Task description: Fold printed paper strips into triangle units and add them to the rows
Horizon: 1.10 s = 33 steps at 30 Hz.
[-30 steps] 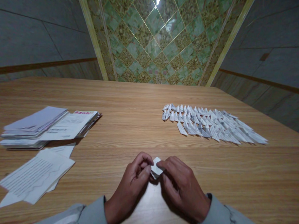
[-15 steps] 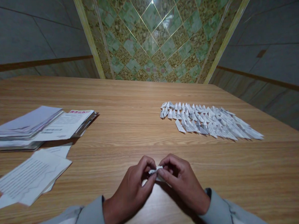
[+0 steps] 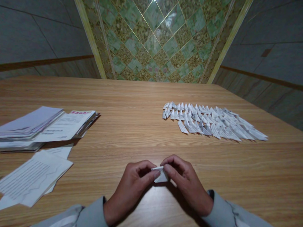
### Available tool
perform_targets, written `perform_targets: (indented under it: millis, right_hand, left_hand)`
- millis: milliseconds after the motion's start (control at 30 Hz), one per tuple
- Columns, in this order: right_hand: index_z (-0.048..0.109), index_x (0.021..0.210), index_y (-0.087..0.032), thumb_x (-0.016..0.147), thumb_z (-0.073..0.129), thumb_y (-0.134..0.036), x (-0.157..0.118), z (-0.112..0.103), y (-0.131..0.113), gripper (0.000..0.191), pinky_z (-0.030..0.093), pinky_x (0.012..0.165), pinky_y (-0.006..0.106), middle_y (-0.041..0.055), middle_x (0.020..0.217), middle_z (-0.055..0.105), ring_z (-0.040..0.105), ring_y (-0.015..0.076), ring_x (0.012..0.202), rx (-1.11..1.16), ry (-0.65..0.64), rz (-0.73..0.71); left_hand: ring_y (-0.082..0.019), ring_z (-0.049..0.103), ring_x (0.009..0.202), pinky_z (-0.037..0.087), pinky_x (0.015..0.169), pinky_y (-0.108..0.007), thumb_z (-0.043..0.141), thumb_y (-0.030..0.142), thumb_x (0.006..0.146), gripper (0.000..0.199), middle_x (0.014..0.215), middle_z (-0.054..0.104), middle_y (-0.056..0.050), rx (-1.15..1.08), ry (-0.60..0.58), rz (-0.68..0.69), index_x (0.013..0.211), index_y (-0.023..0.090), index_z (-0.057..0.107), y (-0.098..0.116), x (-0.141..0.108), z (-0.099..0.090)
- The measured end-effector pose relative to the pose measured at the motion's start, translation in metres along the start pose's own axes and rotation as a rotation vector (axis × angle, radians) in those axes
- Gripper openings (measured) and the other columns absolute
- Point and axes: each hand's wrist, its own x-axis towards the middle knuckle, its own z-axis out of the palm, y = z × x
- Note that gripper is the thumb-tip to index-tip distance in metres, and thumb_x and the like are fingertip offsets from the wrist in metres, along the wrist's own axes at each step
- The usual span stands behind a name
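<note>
A small folded piece of white paper [image 3: 161, 176] is held between both hands above the near part of the table. My left hand [image 3: 133, 183] pinches its left side, the thumb lying on the near face. On the opposite side, my right hand [image 3: 187, 181] grips the upper right corner between thumb and fingers. The paper's top edge is flat and narrow, and its lower part spreads out below the thumbs. Fingertips behind the paper are partly hidden.
Rows of small folded paper pieces [image 3: 206, 122] stand at the right on the wooden table [image 3: 126, 126]. At the left lies a stack of papers and booklets [image 3: 64, 127], with loose printed sheets [image 3: 32, 177] nearer to me. A tiled wall [image 3: 154, 44] rises behind.
The folded paper has turned, so more of its flat face shows below the thumbs. My left hand has shifted slightly to the left, and its fingers lie flatter.
</note>
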Motion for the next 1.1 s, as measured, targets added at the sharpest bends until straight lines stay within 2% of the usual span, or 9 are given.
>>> perform_targets:
  millis: [133,233,333,500,667,867,1100]
  right_hand:
    - [0.064,0.076,-0.016,0.086,0.065,-0.037,-0.0009,-0.0003,0.0002,0.023,0.036,0.056,0.023,-0.0028,0.065,0.053,0.046,0.0114,0.061,-0.028,-0.006,0.012]
    - [0.063,0.073,-0.016,0.088,0.063,-0.037,-0.0016,-0.0006,-0.0007,0.026,0.038,0.057,0.024,-0.0008,0.067,0.057,0.050,0.0123,0.063,-0.039,-0.004,-0.022]
    - [0.061,0.074,-0.016,0.089,0.062,-0.040,-0.0007,-0.0012,-0.0022,0.029,0.040,0.058,0.025,-0.0007,0.067,0.057,0.052,0.0128,0.064,0.019,-0.010,-0.026]
    - [0.059,0.074,-0.017,0.089,0.061,-0.042,0.0016,-0.0010,-0.0022,0.029,0.040,0.058,0.025,-0.0019,0.066,0.054,0.049,0.0125,0.064,0.021,-0.026,-0.017]
    - [0.057,0.079,-0.018,0.093,0.054,-0.038,0.0006,0.0009,-0.0007,0.025,0.038,0.059,0.026,-0.0025,0.069,0.052,0.046,0.0126,0.065,-0.096,-0.046,-0.055]
    - [0.053,0.082,-0.019,0.096,0.049,-0.037,0.0003,0.0010,0.0011,0.023,0.039,0.063,0.025,-0.0021,0.074,0.052,0.048,0.0129,0.069,-0.057,0.002,-0.077]
    - [0.057,0.077,-0.018,0.090,0.056,-0.030,0.0014,0.0001,-0.0015,0.018,0.034,0.056,0.024,-0.0025,0.067,0.052,0.046,0.0123,0.063,-0.160,-0.022,-0.044]
  left_hand:
    - [-0.016,0.059,0.066,0.044,0.062,-0.024,0.067,0.035,0.085,0.025,0.068,0.070,-0.004,0.051,-0.035,0.043,0.073,0.014,0.074,0.0022,-0.0038,0.0007]
    - [-0.015,0.057,0.063,0.043,0.060,-0.023,0.067,0.035,0.085,0.026,0.065,0.068,-0.003,0.067,-0.051,0.055,0.071,0.014,0.074,0.0034,-0.0045,0.0015]
    - [-0.015,0.058,0.065,0.044,0.061,-0.024,0.066,0.035,0.086,0.025,0.068,0.069,-0.003,0.038,-0.055,0.040,0.073,0.014,0.073,0.0042,-0.0019,0.0011]
    - [-0.015,0.058,0.066,0.044,0.062,-0.025,0.065,0.033,0.085,0.022,0.069,0.068,-0.003,0.024,0.013,0.054,0.074,0.015,0.071,0.0033,0.0010,-0.0023]
    - [-0.015,0.056,0.067,0.044,0.063,-0.025,0.064,0.031,0.087,0.021,0.069,0.066,-0.003,0.018,0.007,0.062,0.075,0.015,0.069,0.0038,-0.0010,-0.0015]
    - [-0.013,0.054,0.065,0.042,0.060,-0.023,0.069,0.032,0.082,0.017,0.071,0.062,0.000,-0.049,-0.047,0.019,0.081,0.015,0.065,0.0014,0.0004,0.0004]
    - [-0.016,0.056,0.068,0.044,0.063,-0.025,0.066,0.032,0.083,0.018,0.071,0.063,-0.002,-0.047,0.062,0.029,0.078,0.015,0.065,0.0002,0.0012,-0.0006]
